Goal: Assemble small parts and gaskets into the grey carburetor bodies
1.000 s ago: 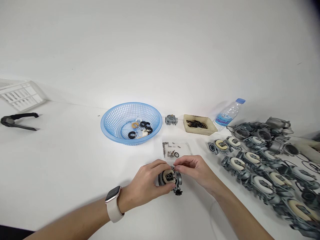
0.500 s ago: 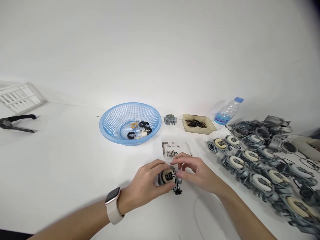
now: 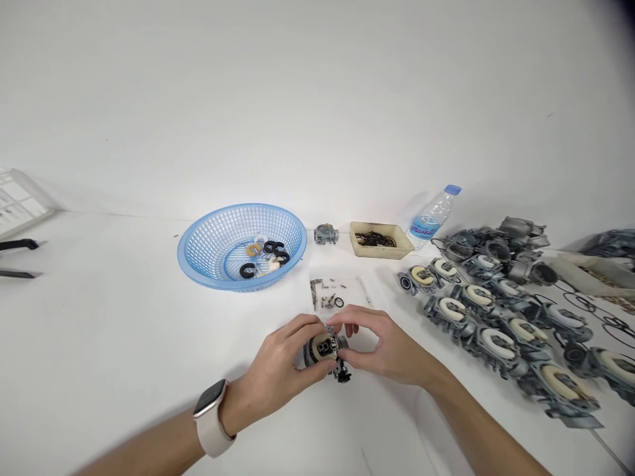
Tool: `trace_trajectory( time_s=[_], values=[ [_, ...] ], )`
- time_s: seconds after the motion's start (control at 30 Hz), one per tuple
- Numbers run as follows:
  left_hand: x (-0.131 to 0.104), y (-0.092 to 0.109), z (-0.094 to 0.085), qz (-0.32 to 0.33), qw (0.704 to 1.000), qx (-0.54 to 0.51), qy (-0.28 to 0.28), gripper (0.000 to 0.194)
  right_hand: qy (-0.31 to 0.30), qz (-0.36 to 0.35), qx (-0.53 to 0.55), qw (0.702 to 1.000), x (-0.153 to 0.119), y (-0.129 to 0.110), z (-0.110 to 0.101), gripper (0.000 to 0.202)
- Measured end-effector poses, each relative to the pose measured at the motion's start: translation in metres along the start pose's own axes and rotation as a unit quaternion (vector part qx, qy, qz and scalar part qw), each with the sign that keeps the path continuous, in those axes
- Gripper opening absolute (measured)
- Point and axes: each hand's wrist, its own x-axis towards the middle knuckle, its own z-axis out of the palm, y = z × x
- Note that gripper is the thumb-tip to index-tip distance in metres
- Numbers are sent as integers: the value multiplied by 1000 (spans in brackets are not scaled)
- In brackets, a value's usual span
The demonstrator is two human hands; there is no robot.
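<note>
On the table in front of me lies a carburetor with its cream float facing up. My left hand, with a watch on the wrist, is closed around its left side, fingers over the far edge and thumb along the near edge. From the right, my right hand has its index finger and thumb on the carburetor's right side, by the float's hinge end. What lies under those fingertips is too small to make out. Just beyond the hands, a clear flat tray holds small brass parts and a black ring.
A blue basket with loose floats stands at left, pliers farther left. Behind are a single carburetor, a cream box of black rings and a water bottle. Rows of carburetors fill the right side.
The camera view has turned slightly right, so everything sits farther left. Both hands stay at the carburetor, and the right thumb has shifted a little at its hinge end.
</note>
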Motion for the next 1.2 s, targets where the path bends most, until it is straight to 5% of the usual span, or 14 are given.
trace_trajectory(
  time_s=[0.6,0.77,1.2],
  values=[
    [-1,-1,-1,-15,1000,7,-1,32,30,-40,-30,998,-2,-4,9,49],
    [3,-1,-4,-15,999,19,-24,51,27,-32,-32,999,-3,-8,8,45],
    [8,-1,-9,-39,997,8,-69,42,12,-23,-14,1000,-4,-10,9,42]
  ],
)
